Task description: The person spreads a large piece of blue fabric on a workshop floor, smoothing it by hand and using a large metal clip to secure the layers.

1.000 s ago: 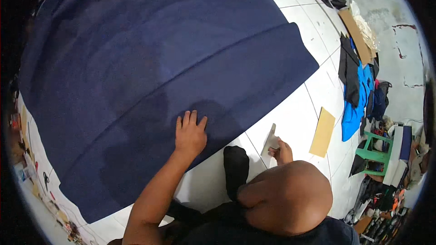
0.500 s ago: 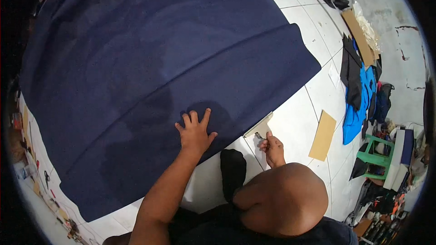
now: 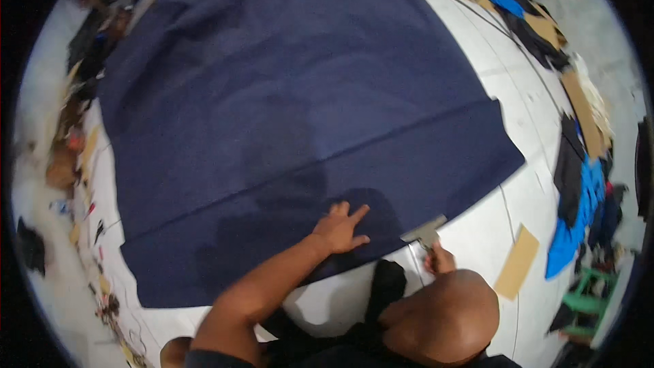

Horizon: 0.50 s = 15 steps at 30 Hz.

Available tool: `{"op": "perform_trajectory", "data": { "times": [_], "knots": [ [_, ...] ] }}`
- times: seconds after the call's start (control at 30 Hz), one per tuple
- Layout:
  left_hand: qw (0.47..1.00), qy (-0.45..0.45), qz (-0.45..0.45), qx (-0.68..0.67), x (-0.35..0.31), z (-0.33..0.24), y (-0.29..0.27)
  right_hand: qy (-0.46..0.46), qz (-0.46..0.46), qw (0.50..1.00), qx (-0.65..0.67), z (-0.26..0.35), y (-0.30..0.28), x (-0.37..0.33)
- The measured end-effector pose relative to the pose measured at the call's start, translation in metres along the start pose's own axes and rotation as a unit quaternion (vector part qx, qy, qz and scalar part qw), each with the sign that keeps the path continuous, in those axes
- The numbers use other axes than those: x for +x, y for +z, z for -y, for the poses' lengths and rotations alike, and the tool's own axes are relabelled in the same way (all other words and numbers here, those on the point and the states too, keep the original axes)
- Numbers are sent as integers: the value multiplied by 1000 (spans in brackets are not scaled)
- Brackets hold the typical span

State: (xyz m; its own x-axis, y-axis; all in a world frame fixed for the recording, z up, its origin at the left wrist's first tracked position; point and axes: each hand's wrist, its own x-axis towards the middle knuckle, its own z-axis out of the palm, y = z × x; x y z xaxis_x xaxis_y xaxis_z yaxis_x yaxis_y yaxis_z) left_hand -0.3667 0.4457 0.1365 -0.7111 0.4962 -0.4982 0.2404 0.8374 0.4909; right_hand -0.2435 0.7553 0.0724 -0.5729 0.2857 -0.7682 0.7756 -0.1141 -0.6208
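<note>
While the left hand (image 3: 338, 231) is lying splayed, the right hand (image 3: 441, 259) is gripping a scraper (image 3: 426, 233), lower right of centre.
Navy cloth (image 3: 306, 109) is filling mid-frame, the left hand apparently steadying it.

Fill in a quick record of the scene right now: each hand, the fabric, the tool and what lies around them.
Left hand: fingers spread, appears to rest on the fabric
Right hand: closed on the scraper's handle
Scraper: wide flat blade over the fabric's near edge; pressure cannot be told
Fabric: large, navy, spread on the floor, a long fold line crossing it
Floor: white tiles
Right side: tan rectangular piece, blue cloth, green stool
</note>
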Motion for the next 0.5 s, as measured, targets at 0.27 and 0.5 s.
{"op": "perform_trajectory", "data": {
  "times": [0.27, 0.5],
  "knots": [
    [853, -77, 500, -125, -237, 183, 8, -80, -92, 991, 64, 65, -62, 47],
    [416, -410, -267, -766, -382, 232, 211, -115, -136, 982, 65, 27, -79, 115]
  ]
}}
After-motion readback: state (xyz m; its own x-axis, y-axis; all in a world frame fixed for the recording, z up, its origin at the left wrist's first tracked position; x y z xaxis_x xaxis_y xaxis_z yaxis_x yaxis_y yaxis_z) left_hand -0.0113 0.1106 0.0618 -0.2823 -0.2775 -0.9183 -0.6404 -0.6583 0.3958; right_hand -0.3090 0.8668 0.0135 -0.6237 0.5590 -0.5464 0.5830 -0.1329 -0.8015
